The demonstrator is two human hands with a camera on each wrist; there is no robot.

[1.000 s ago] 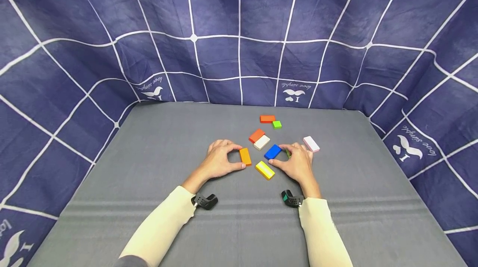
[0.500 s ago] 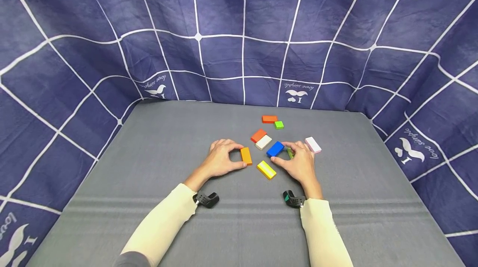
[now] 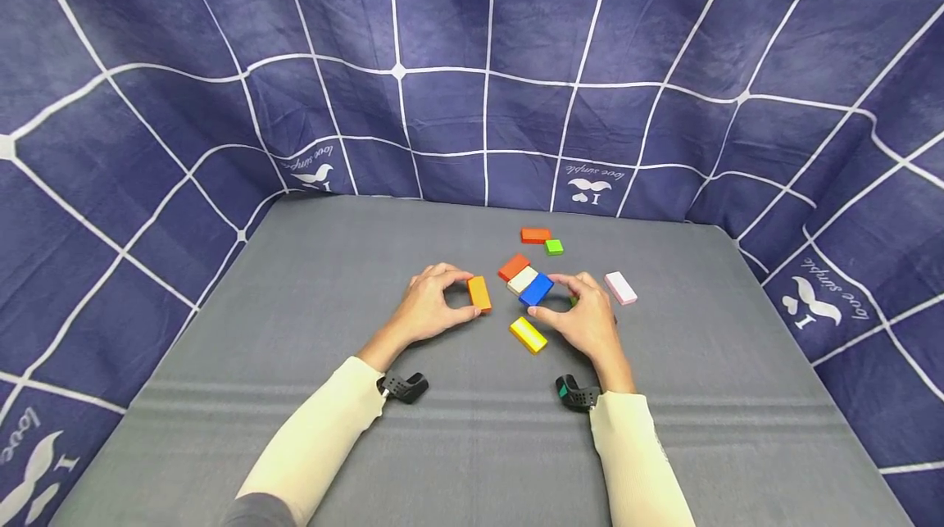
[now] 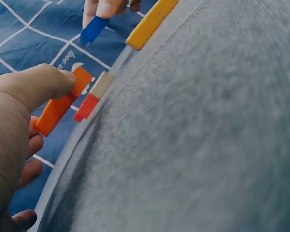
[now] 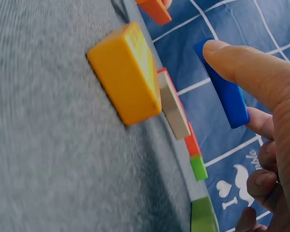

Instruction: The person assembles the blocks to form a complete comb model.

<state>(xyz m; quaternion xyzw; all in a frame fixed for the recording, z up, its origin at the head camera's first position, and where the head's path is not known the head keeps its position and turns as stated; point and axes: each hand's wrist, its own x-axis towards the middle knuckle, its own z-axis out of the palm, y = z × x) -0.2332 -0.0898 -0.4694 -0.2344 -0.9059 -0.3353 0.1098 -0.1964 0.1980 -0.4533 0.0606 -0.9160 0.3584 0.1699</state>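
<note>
My left hand [image 3: 435,307] pinches an orange block [image 3: 479,294] between thumb and fingers; in the left wrist view the orange block [image 4: 63,102] is held off the grey surface. An blue block [image 3: 536,290] is pinched in my right hand [image 3: 588,322], and the right wrist view shows the blue block [image 5: 225,89] raised. Left of the blue block lie a cream block [image 3: 520,279] and a red block [image 3: 513,267], side by side and touching. A yellow block [image 3: 528,335] lies nearer me, between the hands. The right fingers partly hide a green block [image 3: 574,300].
Farther back an orange-red block [image 3: 535,235] touches a small bright green block [image 3: 554,247]. A pale pink block [image 3: 621,288] lies right of my right hand. Blue cloth [image 3: 442,117] with white lines stands around the grey tabletop [image 3: 354,248].
My left hand has moved back and slightly left with the orange block, now lifted. My right hand has brought the blue block left, close to the cream block.
</note>
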